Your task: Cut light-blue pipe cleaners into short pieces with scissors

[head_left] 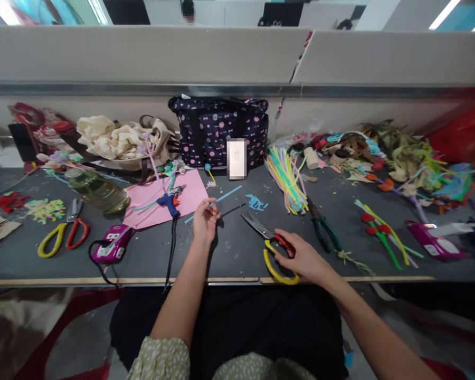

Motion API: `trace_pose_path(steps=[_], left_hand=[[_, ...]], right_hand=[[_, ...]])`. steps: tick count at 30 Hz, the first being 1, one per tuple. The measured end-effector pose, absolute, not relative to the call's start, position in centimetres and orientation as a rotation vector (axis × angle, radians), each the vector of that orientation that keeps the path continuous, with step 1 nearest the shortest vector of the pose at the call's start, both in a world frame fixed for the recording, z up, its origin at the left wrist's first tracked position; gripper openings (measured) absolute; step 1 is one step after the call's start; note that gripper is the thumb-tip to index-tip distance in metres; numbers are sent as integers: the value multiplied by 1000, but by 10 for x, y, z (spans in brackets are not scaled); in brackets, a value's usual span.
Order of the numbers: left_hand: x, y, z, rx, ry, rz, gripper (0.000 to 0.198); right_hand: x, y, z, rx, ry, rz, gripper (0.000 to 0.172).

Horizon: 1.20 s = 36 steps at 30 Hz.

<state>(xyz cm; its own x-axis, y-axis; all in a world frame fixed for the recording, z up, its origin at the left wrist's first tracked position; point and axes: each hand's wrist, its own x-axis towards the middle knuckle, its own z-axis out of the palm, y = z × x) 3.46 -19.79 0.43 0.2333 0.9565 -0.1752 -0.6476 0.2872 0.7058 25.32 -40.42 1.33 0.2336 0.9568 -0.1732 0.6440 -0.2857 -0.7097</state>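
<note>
A light blue pipe cleaner [228,194] slants through the fingers of my left hand [207,217], which pinches it above the table. My right hand [301,254] grips the red handle of a pair of scissors [261,227]; the yellow handle loops out below it. The blades point away to the upper left, slightly apart. Just beyond their tips lies a small heap of cut blue pieces [256,202]. A bundle of pastel pipe cleaners [287,182] rests behind my right hand, and dark green pliers [322,229] lie to its right.
On the left, a blue glue gun [170,204] lies on pink paper [196,184], near a bottle [98,192], more scissors [67,232] and a purple box [113,244]. A patterned bag [217,126] and a phone [236,159] stand at the back. Red-tipped stems [380,232] lie right.
</note>
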Motion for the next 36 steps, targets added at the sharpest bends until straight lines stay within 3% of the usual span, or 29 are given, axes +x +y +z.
trace_pose_path(steps=[4, 10, 36], left_hand=[[35, -199, 5, 561, 646, 1178, 17], [36, -199, 4, 607, 654, 1165, 18], [44, -206, 4, 879, 684, 990, 22]], right_hand=[[257, -401, 21, -1580, -1031, 1330, 74], [252, -384, 45, -1446, -761, 1544, 53], [235, -369, 30, -1263, -655, 1472, 48]])
